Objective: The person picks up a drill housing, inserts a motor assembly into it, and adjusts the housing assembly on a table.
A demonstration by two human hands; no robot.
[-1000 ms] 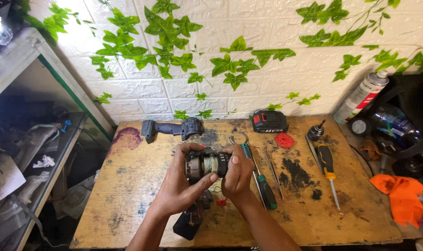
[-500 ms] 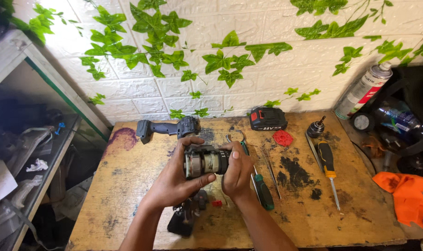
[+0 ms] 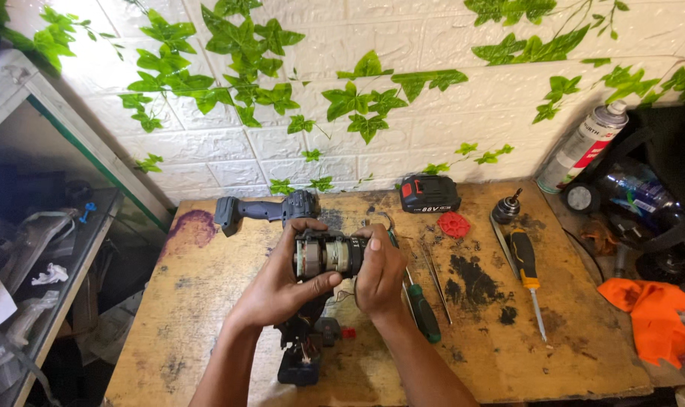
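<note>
Just left of the frame's centre, both hands meet around a cylindrical motor assembly (image 3: pixel 329 255) — a metal-and-dark drum held lying sideways, above the wooden worktop (image 3: pixel 207 316). The left hand (image 3: pixel 278 283) wraps its left end, fingers (image 3: pixel 306 226) curled over the top and the thumb pressed along the lower face. The right hand (image 3: pixel 380 271) closes on the right end, fingers folded round it so that end is mostly hidden. Both grips are shut tight on the assembly, with no gap showing.

Directly below the hands, toward the bottom centre, lies a dark drill housing half (image 3: pixel 305 350) with loose wires and a small red part beside it; whether the wires run up to the motor cannot be told. Above the hands, at upper centre-left, a grey drill body (image 3: pixel 263 210) lies on its side near the worktop's far edge.

To the right of the right hand a green-handled screwdriver (image 3: pixel 421 310) lies slanted, its handle just beside the wrist. Further right are a thin metal rod, a black greasy smear, and a yellow-and-black screwdriver (image 3: pixel 527 271) pointing down. Near the back edge sit a black-and-red battery pack (image 3: pixel 430 194), a red plastic disc (image 3: pixel 454 224) and a drill chuck (image 3: pixel 506 209). At the far right, off the worktop, an orange cloth (image 3: pixel 647 316) and a spray can (image 3: pixel 583 147) lean — the can against the white brick wall with leaf vines.
</note>
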